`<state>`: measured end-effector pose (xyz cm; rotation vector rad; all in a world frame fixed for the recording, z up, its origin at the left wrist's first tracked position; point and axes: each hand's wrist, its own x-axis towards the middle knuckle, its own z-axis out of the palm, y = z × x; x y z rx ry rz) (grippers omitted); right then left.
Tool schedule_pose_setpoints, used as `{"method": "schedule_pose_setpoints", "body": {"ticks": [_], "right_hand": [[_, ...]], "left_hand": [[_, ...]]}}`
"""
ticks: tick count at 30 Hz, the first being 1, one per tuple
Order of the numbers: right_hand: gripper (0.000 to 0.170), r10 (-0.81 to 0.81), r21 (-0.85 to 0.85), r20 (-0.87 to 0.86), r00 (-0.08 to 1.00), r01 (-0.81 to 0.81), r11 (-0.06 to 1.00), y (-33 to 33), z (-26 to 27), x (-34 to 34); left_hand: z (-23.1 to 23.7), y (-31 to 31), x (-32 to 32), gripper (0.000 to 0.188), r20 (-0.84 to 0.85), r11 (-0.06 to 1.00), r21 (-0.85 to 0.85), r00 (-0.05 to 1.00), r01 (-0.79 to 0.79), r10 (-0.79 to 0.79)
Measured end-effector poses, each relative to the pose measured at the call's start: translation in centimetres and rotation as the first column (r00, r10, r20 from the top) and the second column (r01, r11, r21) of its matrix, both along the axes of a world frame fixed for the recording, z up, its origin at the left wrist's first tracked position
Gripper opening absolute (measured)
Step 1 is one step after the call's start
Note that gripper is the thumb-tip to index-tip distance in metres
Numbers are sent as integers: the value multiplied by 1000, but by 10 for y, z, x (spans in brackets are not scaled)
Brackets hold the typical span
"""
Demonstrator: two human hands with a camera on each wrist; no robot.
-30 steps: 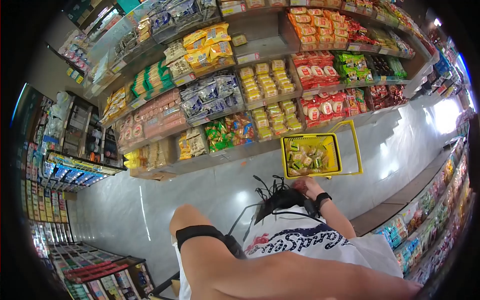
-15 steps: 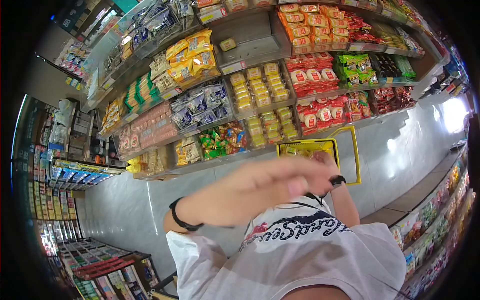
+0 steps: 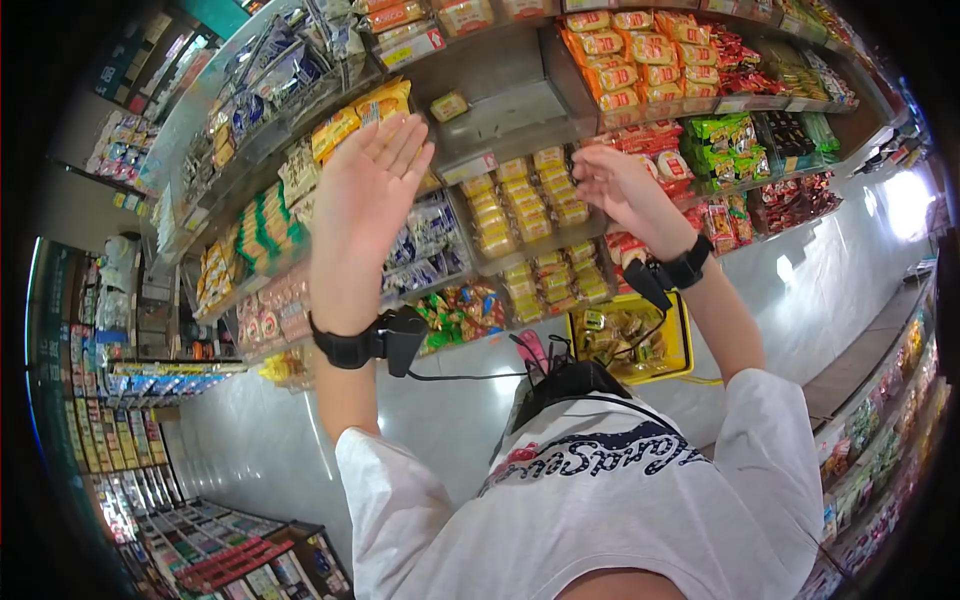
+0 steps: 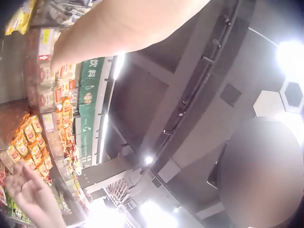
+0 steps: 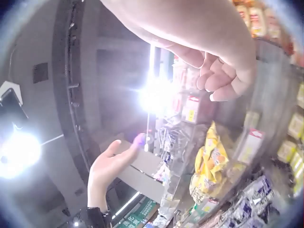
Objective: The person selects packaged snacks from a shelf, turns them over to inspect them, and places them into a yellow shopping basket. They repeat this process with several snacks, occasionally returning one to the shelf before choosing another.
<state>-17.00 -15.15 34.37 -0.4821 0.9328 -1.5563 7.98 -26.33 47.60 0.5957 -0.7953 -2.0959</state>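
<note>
My left hand (image 3: 365,190) is raised before the shelf with fingers straight, overlapping yellow snack bags (image 3: 380,100). To its right, my right hand (image 3: 635,195) is also up, its fingers loosely bent beside small yellow-wrapped packets (image 3: 515,195). Both hands hold nothing, and a gap lies between them. In the right wrist view the right hand's fingers (image 5: 218,80) curl slackly, with the left hand (image 5: 111,164) beyond. A yellow shopping basket (image 3: 684,345) holding several wrapped packets (image 3: 605,335) is below the right forearm, partly hidden by it.
Tiered shelf bins hold bagged snacks, including orange packets (image 3: 650,55) and green bags (image 3: 725,150). One bin (image 3: 510,100) has a lone small packet (image 3: 449,105). A pink-handled item (image 3: 532,350) and cables are at my waist. More shelving (image 3: 870,430) runs along the right.
My left hand has swung from low across my body up to the shelf. The right hand has left the basket area and risen beside it. The view has shifted slightly.
</note>
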Motion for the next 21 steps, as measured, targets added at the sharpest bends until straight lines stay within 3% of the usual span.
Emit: {"method": "schedule_pose_setpoints", "body": {"ticks": [2,4,9,12,14,15,18,21], "right_hand": [[14,23,-73,-96,995,-30,997,-45,25,4],[13,13,-110,-180,983,-34,993,-92,45,10],[13,47,44,-278,959,-36,998,-206,36,19],[13,24,180,-334,942,38,983,-254,15,16],[14,-3,266,-349,937,102,959,-285,5,2],[17,-27,231,-434,900,140,963,-297,1,-3],[20,27,298,-567,823,175,938,-326,-7,-11],[26,166,399,-661,732,155,904,-345,-20,-10]], "left_hand": [[-16,-37,-13,48,16,990,121,998,-70,68],[-35,-80,-34,46,39,977,208,999,-39,32],[-117,-197,-121,42,43,920,388,998,-59,46],[-127,-211,-145,35,83,866,491,995,-95,61],[-143,-226,-151,29,133,862,482,986,-157,105],[-151,-232,-153,28,158,860,475,980,-186,125],[-173,-248,-158,26,17,889,433,987,-149,157],[-186,-265,-167,30,82,883,359,953,-302,292]]}}
